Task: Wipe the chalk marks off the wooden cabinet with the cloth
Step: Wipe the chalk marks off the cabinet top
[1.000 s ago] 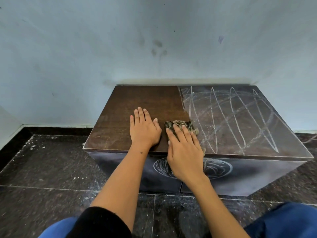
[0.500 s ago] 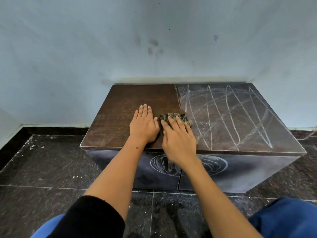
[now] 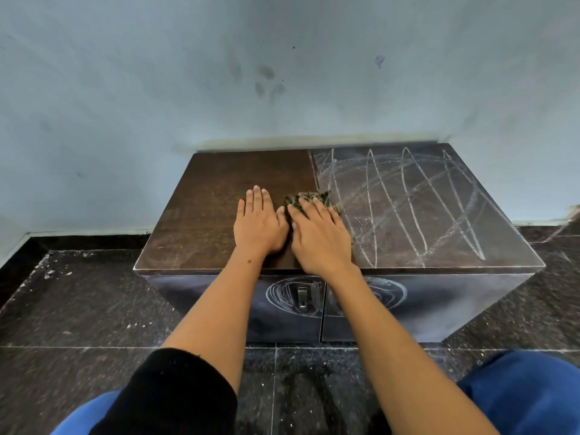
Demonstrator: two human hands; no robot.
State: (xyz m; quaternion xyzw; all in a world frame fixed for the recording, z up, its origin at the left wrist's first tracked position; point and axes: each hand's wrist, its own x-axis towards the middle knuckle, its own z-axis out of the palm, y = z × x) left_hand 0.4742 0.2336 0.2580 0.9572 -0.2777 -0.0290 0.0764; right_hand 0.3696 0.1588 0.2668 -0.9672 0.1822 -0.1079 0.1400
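1. Compared with the frame a second ago, both hands sit farther up the cabinet (image 3: pixel 219 221) top and a little leftward; the right hand (image 3: pixel 320 233) and its cloth (image 3: pixel 309 199) have slid from the near edge towards mid-depth, along the seam between the clean and the chalked halves.
2. Step in hand, as I judge it: wiping the top surface. Its left half in the frame is bare brown wood; the right half is covered by chalk marks (image 3: pixel 408 199), long loops and crossing arcs running from the back edge to the front edge.
3. Grip on the right: fingers straight and spread, palm down, pressing the cloth flat rather than curling round it. Only the cloth's far edge and a corner show beyond the fingertips, just right of centre in the frame; the rest is hidden beneath the palm.
4. Grip on the left: the left hand (image 3: pixel 259 224) lies flat and released on the cleaned wood, holding nothing, its thumb touching or nearly touching the right hand. It looks like a brace.
5. Relative to the marks, the cloth sits at their left margin, touching the first faint strokes; the bold loops lie to the right of it, not yet wiped.
6. Next move, by my reading, calls for a firm sweep rightward across the chalked half, keeping pressure even so the cloth does not bunch.
7. More chalk swirls (image 3: pixel 295 296) ring the door handles on the front face, low centre of the frame, so much of the task remains.
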